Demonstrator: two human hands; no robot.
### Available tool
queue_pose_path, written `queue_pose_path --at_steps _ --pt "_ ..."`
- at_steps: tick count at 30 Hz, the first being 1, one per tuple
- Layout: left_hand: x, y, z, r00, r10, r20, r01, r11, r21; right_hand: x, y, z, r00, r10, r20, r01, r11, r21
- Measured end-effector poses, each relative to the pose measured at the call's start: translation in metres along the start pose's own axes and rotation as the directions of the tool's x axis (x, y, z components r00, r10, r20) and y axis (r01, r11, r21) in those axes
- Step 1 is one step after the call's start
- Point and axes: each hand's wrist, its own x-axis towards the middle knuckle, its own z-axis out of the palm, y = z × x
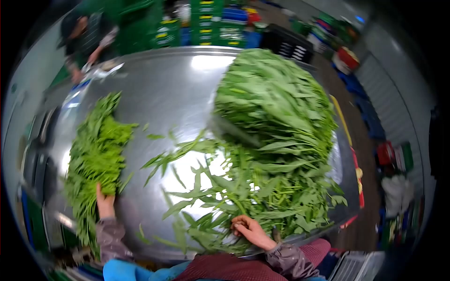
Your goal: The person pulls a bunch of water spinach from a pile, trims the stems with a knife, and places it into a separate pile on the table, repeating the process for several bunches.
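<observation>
My left hand (106, 202) is at the long pile of leafy greens (101, 159) on the left of the metal table, its thumb lying over the stems and its other fingers hidden among them. Close to the table's front edge, my right hand (252, 231) has its fingers curled in over loose leaves (211, 196); whether a stem is pinched there is hidden. A large heap of leafy greens (276, 103) with long narrow leaves rises at the right, its lower stems spilling toward me. Beside my right wrist stands a small dark handle-like object (275, 232).
The shiny metal table (159, 89) spans the middle. A co-worker (86, 40) stands at the far left corner with hands on a plastic wrap (103, 70). Beyond the far edge are green crates (206, 23) and a black crate (287, 43). Bags and tubs line the right wall.
</observation>
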Motion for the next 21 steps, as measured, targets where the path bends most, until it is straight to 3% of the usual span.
queue_pose_path --at_steps 1,2,3,5,6,7,8,9,10,12,14,17,21 --pt "0.034 0.001 -0.012 0.959 -0.282 -0.042 0.220 0.826 -0.519 0.005 -0.012 0.010 0.999 -0.049 -0.018 0.049 0.999 -0.019" --pt "0.029 0.023 0.001 0.943 -0.330 -0.027 0.271 0.815 -0.512 0.011 -0.022 0.017 0.995 -0.095 -0.028 0.094 0.995 -0.039" --pt "-0.036 -0.017 0.092 0.913 -0.406 0.035 0.345 0.723 -0.598 -0.015 -0.057 -0.071 0.967 -0.202 -0.155 0.168 0.964 -0.208" --pt "-0.051 0.016 0.097 0.886 -0.443 -0.135 0.307 0.780 -0.546 -0.014 -0.075 -0.095 0.855 -0.386 -0.346 0.313 0.917 -0.249" --pt "-0.063 0.033 0.084 0.899 -0.431 0.077 0.424 0.814 -0.398 -0.015 -0.087 -0.110 0.758 -0.478 -0.444 0.328 0.867 -0.374" --pt "-0.070 0.035 0.079 0.854 -0.432 0.290 0.501 0.832 -0.239 -0.015 -0.099 -0.133 0.619 -0.609 -0.496 0.367 0.783 -0.503" --pt "-0.073 0.028 0.087 0.889 -0.447 0.096 0.456 0.854 -0.249 -0.018 -0.113 -0.155 0.530 -0.644 -0.552 0.269 0.745 -0.611" --pt "-0.079 0.021 0.097 0.890 -0.443 -0.105 0.407 0.878 -0.251 -0.018 -0.119 -0.183 0.401 -0.794 -0.458 0.139 0.547 -0.826" --pt "-0.087 0.020 0.105 0.892 -0.442 -0.092 0.410 0.879 -0.245 -0.017 -0.121 -0.209 0.382 -0.806 -0.452 -0.080 0.459 -0.885" --pt "-0.105 0.024 0.119 0.864 -0.392 -0.317 0.403 0.915 -0.032 -0.008 -0.121 -0.251 0.425 -0.808 -0.407 -0.194 0.358 -0.913" --pt "-0.120 0.024 0.137 0.890 -0.341 -0.304 0.360 0.933 0.009 0.002 -0.132 -0.277 0.494 -0.784 -0.376 -0.224 0.303 -0.926" --pt "-0.138 0.024 0.161 0.920 -0.280 -0.273 0.313 0.946 0.087 0.024 -0.152 -0.308 0.611 -0.740 -0.281 -0.147 0.242 -0.959" --pt "-0.160 0.036 0.202 0.952 -0.258 -0.164 0.285 0.944 0.170 0.036 -0.159 -0.318 0.653 -0.713 -0.256 -0.080 0.271 -0.959"
